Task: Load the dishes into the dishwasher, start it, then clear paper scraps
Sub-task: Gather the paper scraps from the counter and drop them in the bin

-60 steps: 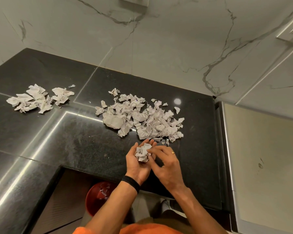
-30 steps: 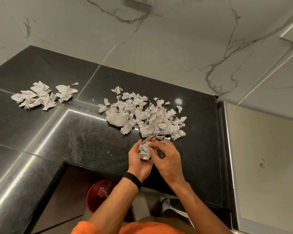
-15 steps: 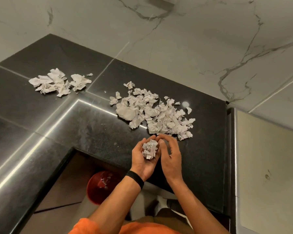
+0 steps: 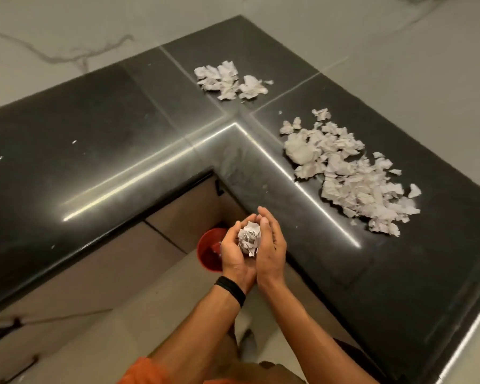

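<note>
- My left hand (image 4: 234,254) is cupped palm-up, its fingers curled round a wad of paper scraps (image 4: 249,237).
- My right hand (image 4: 271,245) stands edge-on against the other side of the wad, fingers nearly straight and close together, pressing the paper toward my left palm; the heels of both hands touch.
- The wad is crumpled white paper with some dark print on it, held between my two hands in the air, off the counter's edge.
- Below my hands stands a red bin (image 4: 209,252) on the floor, partly hidden by my left hand (I cannot make out clearly what lies inside it).
- The black countertop (image 4: 100,151) is L-shaped and glossy, and my hands are at its inner corner.
- On the counter's right arm lies a large pile of scraps (image 4: 349,176), loose and spread out, well apart from my hands.
- Farther back, near the wall, lies a small pile of scraps (image 4: 229,80), separate from the large one.
- A black wristband (image 4: 231,291) circles my left wrist.
- Pale cabinet fronts (image 4: 178,214) sit under the counter's edge.
- A veined marble wall (image 4: 67,37) rises behind the counter.
</note>
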